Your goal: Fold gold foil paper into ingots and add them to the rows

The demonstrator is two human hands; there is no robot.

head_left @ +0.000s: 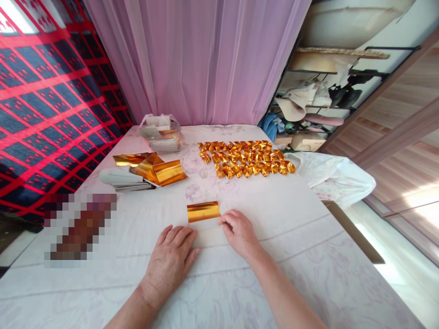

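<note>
On the near middle of the white-covered table (308, 256), a folded gold foil sheet (203, 211) is lying flat. The right hand (240, 233) is touching its right end with loosely curled fingertips, gripping nothing; the left hand (169, 262) is resting flat and spread on the cloth just near of the sheet. Farther off, rows of folded gold ingots (245, 158) are sitting right of a stack of foil sheets (147, 170) and a plastic bag (161, 133).

On the table (295, 237), the foil sheet (203, 211) is the landmark — loose sheets (151, 170) behind-left, folded pieces (245, 158) behind-right, a bag (161, 132) farther behind — both hands just before it.
</note>
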